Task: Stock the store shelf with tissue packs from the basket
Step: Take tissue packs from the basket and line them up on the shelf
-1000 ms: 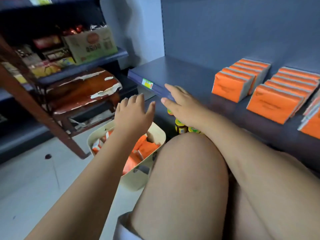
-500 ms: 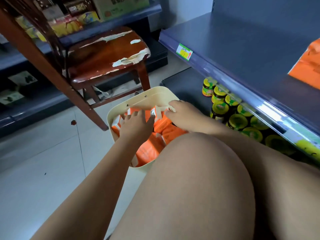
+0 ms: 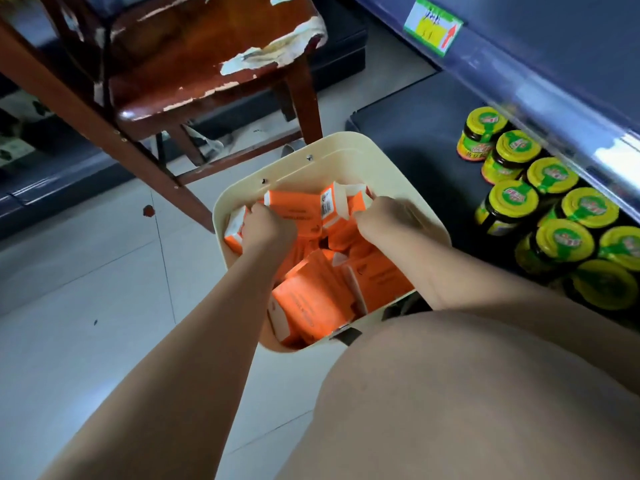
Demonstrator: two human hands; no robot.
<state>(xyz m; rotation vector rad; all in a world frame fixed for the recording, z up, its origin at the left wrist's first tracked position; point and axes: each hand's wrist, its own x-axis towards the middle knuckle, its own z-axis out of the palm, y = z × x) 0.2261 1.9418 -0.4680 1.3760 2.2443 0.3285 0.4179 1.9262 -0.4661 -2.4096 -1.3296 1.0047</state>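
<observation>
A cream plastic basket (image 3: 349,148) stands on the floor in front of my knee, filled with several orange tissue packs (image 3: 311,303). Both my hands are inside it at the far side. My left hand (image 3: 266,228) is curled around an upright orange pack (image 3: 294,206) at the basket's left. My right hand (image 3: 384,216) grips the white-edged packs (image 3: 353,202) beside it, its fingertips hidden among them. The dark blue shelf edge (image 3: 540,88) with a green and yellow price tag (image 3: 433,27) runs along the upper right.
A worn brown wooden chair (image 3: 207,57) stands just behind the basket. Several yellow-lidded jars (image 3: 550,216) fill the lower shelf at right. My bare knee (image 3: 467,393) is at the bottom right. Pale tiled floor (image 3: 86,306) lies to the left.
My view has tilted down from the shelf to the basket. Both hands dropped from above the basket into it and closed on tissue packs.
</observation>
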